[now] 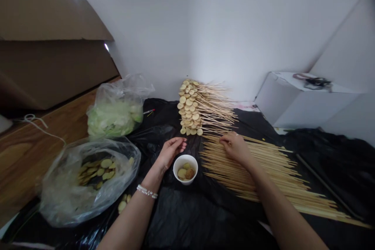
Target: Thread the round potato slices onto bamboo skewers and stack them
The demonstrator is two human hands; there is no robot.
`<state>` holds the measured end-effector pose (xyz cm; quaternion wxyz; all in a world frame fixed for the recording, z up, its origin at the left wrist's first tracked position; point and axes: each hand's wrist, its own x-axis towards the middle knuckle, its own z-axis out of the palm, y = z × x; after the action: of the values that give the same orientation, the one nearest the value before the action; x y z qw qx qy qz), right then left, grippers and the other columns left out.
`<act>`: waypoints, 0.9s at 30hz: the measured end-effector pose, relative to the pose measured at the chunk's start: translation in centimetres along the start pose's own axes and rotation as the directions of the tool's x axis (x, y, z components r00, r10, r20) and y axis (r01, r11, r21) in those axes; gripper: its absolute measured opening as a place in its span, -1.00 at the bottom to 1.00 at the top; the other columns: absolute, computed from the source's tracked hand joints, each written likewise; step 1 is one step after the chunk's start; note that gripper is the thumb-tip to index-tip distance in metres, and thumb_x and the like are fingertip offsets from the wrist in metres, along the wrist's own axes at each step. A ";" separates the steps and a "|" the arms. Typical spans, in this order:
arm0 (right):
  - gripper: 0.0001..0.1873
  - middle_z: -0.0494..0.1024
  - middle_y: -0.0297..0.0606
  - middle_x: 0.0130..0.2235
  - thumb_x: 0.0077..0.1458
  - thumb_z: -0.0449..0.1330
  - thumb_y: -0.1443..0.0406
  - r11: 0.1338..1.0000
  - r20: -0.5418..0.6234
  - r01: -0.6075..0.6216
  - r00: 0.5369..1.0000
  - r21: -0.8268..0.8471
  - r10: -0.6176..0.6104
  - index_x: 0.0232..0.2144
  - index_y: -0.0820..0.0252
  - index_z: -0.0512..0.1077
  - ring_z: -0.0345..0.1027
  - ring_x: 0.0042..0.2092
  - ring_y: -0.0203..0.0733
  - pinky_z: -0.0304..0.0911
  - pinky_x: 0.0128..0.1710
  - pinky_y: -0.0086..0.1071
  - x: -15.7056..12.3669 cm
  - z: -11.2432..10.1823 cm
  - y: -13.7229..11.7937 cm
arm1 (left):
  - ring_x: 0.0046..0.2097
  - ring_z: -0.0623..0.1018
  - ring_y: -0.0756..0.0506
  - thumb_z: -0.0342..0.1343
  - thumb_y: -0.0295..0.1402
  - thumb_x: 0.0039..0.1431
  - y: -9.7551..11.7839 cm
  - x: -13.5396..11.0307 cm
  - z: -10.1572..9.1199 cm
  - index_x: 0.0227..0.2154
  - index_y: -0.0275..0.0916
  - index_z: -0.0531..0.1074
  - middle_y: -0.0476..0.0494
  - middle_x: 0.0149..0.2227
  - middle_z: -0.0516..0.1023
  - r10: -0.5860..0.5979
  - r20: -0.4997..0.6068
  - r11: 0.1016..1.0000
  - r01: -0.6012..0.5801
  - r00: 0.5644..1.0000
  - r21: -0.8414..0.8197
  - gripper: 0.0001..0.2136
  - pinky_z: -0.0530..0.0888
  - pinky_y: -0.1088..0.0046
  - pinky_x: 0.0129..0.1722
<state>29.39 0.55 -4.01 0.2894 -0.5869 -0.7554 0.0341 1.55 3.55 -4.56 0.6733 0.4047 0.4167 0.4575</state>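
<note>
My left hand (172, 149) is above the black sheet with its fingers curled together, just behind a white cup (176, 168). Whatever is inside those fingers, if anything, is hidden. In the cup lie several potato slices (182, 173) and a browner piece. My right hand (235, 145) is pinched over the far part of a wide layer of bamboo skewers (231, 172), and its fingertips close on a skewer there. Beyond both hands stands a stack of skewered potato slices (191, 105), with the bare stick ends pointing right.
At left, an open clear plastic bag (70, 203) holds more slices. Behind it sits a tied-looking bag of pale green vegetable pieces (113, 119). A pen (149, 111) lies near it. Cardboard (52, 70) is far left, a white box (293, 101) far right. Black plastic (187, 218) covers the surface.
</note>
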 end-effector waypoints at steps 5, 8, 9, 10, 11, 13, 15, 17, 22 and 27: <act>-0.76 0.58 -0.22 -0.30 0.15 0.04 0.32 0.985 -0.096 -0.107 0.991 -0.136 0.094 -0.34 0.15 0.53 0.32 -0.22 -0.13 0.15 -0.21 -0.35 -0.6 -1.8 2.5 | -0.41 0.47 0.04 0.35 -0.22 -0.13 -0.1 0.2 -0.2 -0.36 -0.36 0.56 -0.15 -0.44 0.54 0.007 -0.010 1.000 -0.007 1.000 0.018 -0.69 0.38 0.56 -0.39; -0.76 0.57 -0.23 -0.31 0.13 0.04 0.35 0.970 -0.053 -0.143 0.989 -0.198 0.135 -0.34 0.15 0.53 0.31 -0.23 -0.13 0.14 -0.24 -0.37 -0.7 -2.2 3.5 | -0.42 0.47 0.04 0.35 -0.22 -0.14 -0.1 0.3 -0.2 -0.37 -0.35 0.56 -0.14 -0.44 0.54 0.015 -0.007 1.000 -0.015 1.000 0.019 -0.69 0.39 0.56 -0.40; -0.76 0.56 -0.23 -0.33 0.12 0.05 0.37 0.968 -0.032 -0.137 0.991 -0.208 0.133 -0.36 0.15 0.53 0.30 -0.23 -0.13 0.13 -0.25 -0.37 -0.7 -2.1 3.5 | -0.42 0.47 0.04 0.35 -0.23 -0.14 -0.2 0.3 -0.2 -0.37 -0.35 0.56 -0.14 -0.44 0.54 0.017 -0.007 1.000 -0.017 1.000 0.021 -0.69 0.39 0.57 -0.40; -0.77 0.56 -0.24 -0.35 0.11 0.05 0.37 0.968 -0.013 -0.127 0.992 -0.215 0.127 -0.38 0.14 0.53 0.29 -0.24 -0.13 0.12 -0.26 -0.38 -0.8 -1.9 3.4 | -0.42 0.47 0.05 0.35 -0.23 -0.15 -0.2 0.3 -0.1 -0.37 -0.35 0.57 -0.14 -0.44 0.54 0.018 -0.008 0.999 -0.018 1.000 0.026 -0.69 0.39 0.57 -0.41; -0.78 0.55 -0.25 -0.36 0.10 0.06 0.37 0.968 0.005 -0.113 0.993 -0.223 0.117 -0.40 0.14 0.53 0.29 -0.24 -0.14 0.11 -0.26 -0.38 -0.8 -1.6 3.3 | -0.42 0.47 0.05 0.35 -0.22 -0.15 -0.2 0.3 -0.1 -0.37 -0.35 0.57 -0.13 -0.44 0.54 0.019 -0.008 0.999 -0.019 1.000 0.032 -0.69 0.39 0.57 -0.41; -0.79 0.54 -0.26 -0.35 0.12 0.07 0.35 0.968 0.034 -0.082 0.995 -0.237 0.092 -0.41 0.13 0.52 0.28 -0.23 -0.16 0.10 -0.23 -0.39 -0.8 -0.8 2.7 | -0.43 0.47 0.05 0.35 -0.22 -0.15 -0.2 0.2 0.1 -0.37 -0.35 0.57 -0.14 -0.45 0.54 0.022 -0.006 0.999 -0.022 1.000 0.047 -0.69 0.38 0.57 -0.41; -0.79 0.53 -0.25 -0.32 0.14 0.07 0.33 0.965 0.056 -0.053 0.996 -0.256 0.070 -0.42 0.15 0.51 0.28 -0.22 -0.16 0.09 -0.18 -0.38 -0.9 -0.2 2.3 | -0.43 0.47 0.05 0.36 -0.21 -0.16 -0.1 0.1 0.2 -0.38 -0.35 0.57 -0.14 -0.45 0.54 0.029 -0.002 0.998 -0.029 1.000 0.057 -0.68 0.38 0.57 -0.41; -0.77 0.52 -0.21 -0.31 0.16 0.05 0.34 0.959 0.068 -0.035 0.996 -0.280 0.056 -0.44 0.18 0.49 0.27 -0.21 -0.16 0.08 -0.15 -0.37 -0.8 0.3 2.0 | -0.44 0.47 0.05 0.36 -0.21 -0.17 -0.1 0.0 0.3 -0.38 -0.35 0.57 -0.14 -0.45 0.54 0.038 0.000 0.997 -0.038 0.999 0.063 -0.68 0.38 0.56 -0.41; -0.74 0.50 -0.16 -0.31 0.21 -0.02 0.36 0.942 0.068 -0.018 0.997 -0.334 0.043 -0.41 0.21 0.45 0.26 -0.22 -0.15 0.06 -0.19 -0.36 -0.8 0.7 1.6 | -0.44 0.46 0.05 0.36 -0.21 -0.17 0.1 -0.2 0.4 -0.38 -0.35 0.57 -0.13 -0.45 0.54 0.058 0.010 0.995 -0.059 0.998 0.081 -0.69 0.38 0.56 -0.41; -0.78 0.51 -0.16 -0.24 0.21 0.00 0.34 0.928 0.073 -0.006 0.997 -0.372 0.036 -0.36 0.19 0.44 0.25 -0.17 -0.12 0.03 -0.21 -0.34 -0.9 0.9 1.2 | -0.43 0.46 0.04 0.34 -0.21 -0.14 0.4 -0.4 0.4 -0.37 -0.35 0.56 -0.13 -0.44 0.54 0.089 0.021 0.991 -0.090 0.996 0.096 -0.69 0.38 0.56 -0.41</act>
<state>30.14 0.36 -5.62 0.1429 -0.6372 -0.7528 -0.0832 1.77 3.18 -3.99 0.6351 0.4590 0.4143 0.4629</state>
